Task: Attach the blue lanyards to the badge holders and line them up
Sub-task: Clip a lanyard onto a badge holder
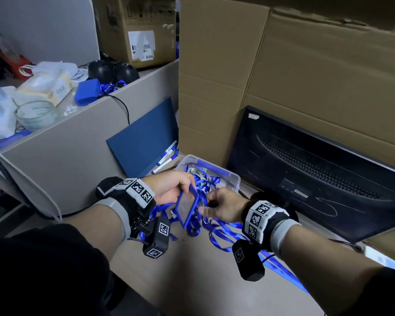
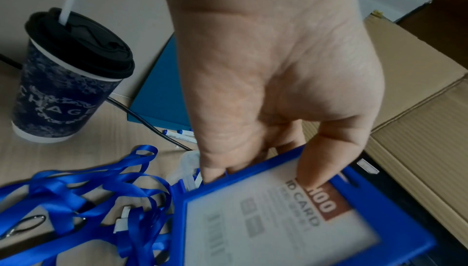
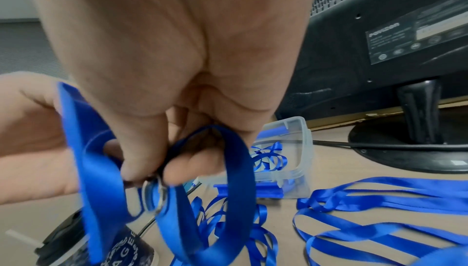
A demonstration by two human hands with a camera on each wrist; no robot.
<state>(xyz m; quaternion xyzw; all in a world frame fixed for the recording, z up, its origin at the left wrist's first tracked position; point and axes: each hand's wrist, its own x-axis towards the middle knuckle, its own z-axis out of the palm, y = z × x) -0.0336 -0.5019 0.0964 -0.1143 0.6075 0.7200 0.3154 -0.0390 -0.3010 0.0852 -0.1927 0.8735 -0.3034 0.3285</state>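
Note:
My left hand grips a blue badge holder by its top edge above the desk; in the left wrist view the holder shows a white ID card insert, with thumb and fingers curled on its frame. My right hand pinches the metal ring clip of a blue lanyard right beside the holder's edge. More blue lanyards lie tangled on the desk below both hands.
A clear plastic box with lanyards stands behind the hands. A black monitor and cardboard boxes fill the right. A blue folder and markers lean at the partition. A lidded paper cup stands left.

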